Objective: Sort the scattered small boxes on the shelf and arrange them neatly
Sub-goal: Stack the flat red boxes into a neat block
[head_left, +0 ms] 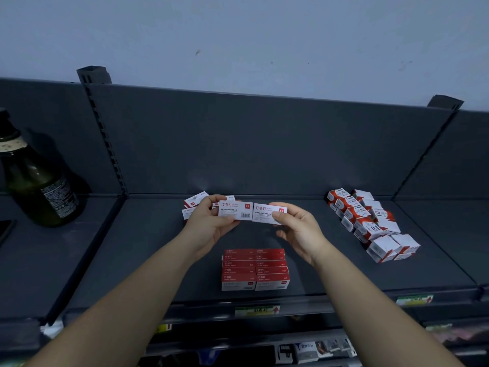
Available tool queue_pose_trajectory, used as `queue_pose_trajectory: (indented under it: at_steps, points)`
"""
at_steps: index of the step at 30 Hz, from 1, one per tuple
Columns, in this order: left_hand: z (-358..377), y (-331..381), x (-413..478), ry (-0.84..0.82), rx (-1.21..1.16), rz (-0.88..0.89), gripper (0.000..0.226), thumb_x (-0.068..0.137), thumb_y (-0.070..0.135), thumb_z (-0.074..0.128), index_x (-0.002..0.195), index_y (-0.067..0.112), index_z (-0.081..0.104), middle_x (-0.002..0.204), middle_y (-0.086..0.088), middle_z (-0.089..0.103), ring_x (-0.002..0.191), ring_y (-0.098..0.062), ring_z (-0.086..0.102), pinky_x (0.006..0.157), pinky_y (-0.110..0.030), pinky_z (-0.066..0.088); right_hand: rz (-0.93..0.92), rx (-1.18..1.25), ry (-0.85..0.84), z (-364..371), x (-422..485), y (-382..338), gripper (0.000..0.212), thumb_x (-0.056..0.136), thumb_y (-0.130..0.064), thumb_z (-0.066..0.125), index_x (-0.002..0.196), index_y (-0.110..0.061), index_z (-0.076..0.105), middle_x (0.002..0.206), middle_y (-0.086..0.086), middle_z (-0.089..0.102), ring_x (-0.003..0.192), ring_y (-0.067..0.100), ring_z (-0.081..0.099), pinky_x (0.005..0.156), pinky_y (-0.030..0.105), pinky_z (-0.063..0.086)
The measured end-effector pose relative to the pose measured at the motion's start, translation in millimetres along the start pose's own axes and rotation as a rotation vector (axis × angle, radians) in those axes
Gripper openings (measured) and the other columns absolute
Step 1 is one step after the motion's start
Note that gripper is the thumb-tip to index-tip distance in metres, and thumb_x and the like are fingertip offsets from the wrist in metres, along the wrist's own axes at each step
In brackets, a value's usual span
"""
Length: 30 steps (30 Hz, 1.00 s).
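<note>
Left hand [209, 226] pinches barcode box [235, 211], right hand [301, 230] pinches second box [265, 213]

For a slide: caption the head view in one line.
Left hand and right hand hold two white boxes beyond the tidy red stack.

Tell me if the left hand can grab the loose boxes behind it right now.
Probably not yet: the left hand grips a white box, fingers taken; the loose boxes lie just behind it, nothing between.
</note>
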<state>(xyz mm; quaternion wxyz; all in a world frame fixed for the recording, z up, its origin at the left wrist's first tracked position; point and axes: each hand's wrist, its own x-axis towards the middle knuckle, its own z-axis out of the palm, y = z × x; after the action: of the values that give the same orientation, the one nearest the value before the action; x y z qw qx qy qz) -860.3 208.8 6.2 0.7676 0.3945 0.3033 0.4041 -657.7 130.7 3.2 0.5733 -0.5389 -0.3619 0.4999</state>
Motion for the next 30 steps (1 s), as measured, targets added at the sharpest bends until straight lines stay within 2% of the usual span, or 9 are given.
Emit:
queue_pose_trajectory:
  at_steps: [10,15,19,22,26,30]
  points:
    - [1.6,0.9,-2.0,-0.030,0.045,0.002,0.036,0.090,-0.023,0.046,0.111,0.007,0.047,0.106,-0.013,0.071,0.107,-0.029,0.067,0.088,-0.034,0.058,0.000,0.004,0.016,-0.9,-1.3,0.5,0.019,0.095,-0.009,0.060,0.110,-0.015,0.070,0.104,0.004,0.074,0.096,0.014,0.064,0.078,0.027,0.048]
    - [0.6,-0.2,-2.6,-0.023,0.064,-0.006,0.038,0.090,-0.022,0.047,0.117,0.005,0.049,0.112,-0.016,0.068,0.109,-0.030,0.066,0.087,-0.034,0.059,-0.001,-0.016,0.014,-2.3,-0.7,2.4,0.021,0.095,-0.010,0.061,0.115,-0.013,0.069,0.111,0.009,0.073,0.101,0.017,0.064,0.084,0.030,0.048]
    - [-0.7,-1.1,-0.9,0.016,0.270,-0.012,0.031,0.092,-0.009,0.055,0.114,0.012,0.061,0.113,-0.012,0.070,0.106,-0.023,0.066,0.095,-0.035,0.054,-0.004,-0.081,0.010,-5.4,0.0,3.8,0.022,0.095,-0.011,0.062,0.115,-0.014,0.069,0.113,0.008,0.073,0.104,0.018,0.066,0.089,0.032,0.050]
    - [-5.0,-2.9,1.6,0.038,0.414,-0.026,0.025,0.091,-0.001,0.062,0.110,0.016,0.065,0.108,-0.007,0.073,0.100,-0.018,0.068,0.082,-0.025,0.053,-0.012,-0.164,0.007,-9.0,1.2,4.8,0.020,0.093,-0.009,0.065,0.112,-0.015,0.070,0.105,0.004,0.076,0.100,0.016,0.068,0.086,0.028,0.052]
    - [-8.7,-5.9,3.3,0.047,0.588,-0.033,0.026,0.089,-0.003,0.065,0.108,0.015,0.061,0.106,-0.005,0.072,0.101,-0.016,0.068,0.079,-0.019,0.050,-0.016,-0.272,-0.014,-12.6,2.8,9.2,0.018,0.090,-0.003,0.068,0.108,-0.006,0.069,0.097,0.005,0.077,0.089,0.014,0.072,0.077,0.021,0.054]
    - [-10.0,-12.7,5.6,0.041,0.675,-0.051,0.027,0.088,-0.006,0.064,0.105,0.015,0.058,0.105,-0.002,0.071,0.099,-0.013,0.068,0.072,-0.016,0.051,-0.003,-0.377,-0.036,-15.4,7.4,17.5,0.014,0.090,-0.002,0.068,0.102,-0.008,0.069,0.097,0.006,0.077,0.092,0.018,0.073,0.082,0.025,0.056]
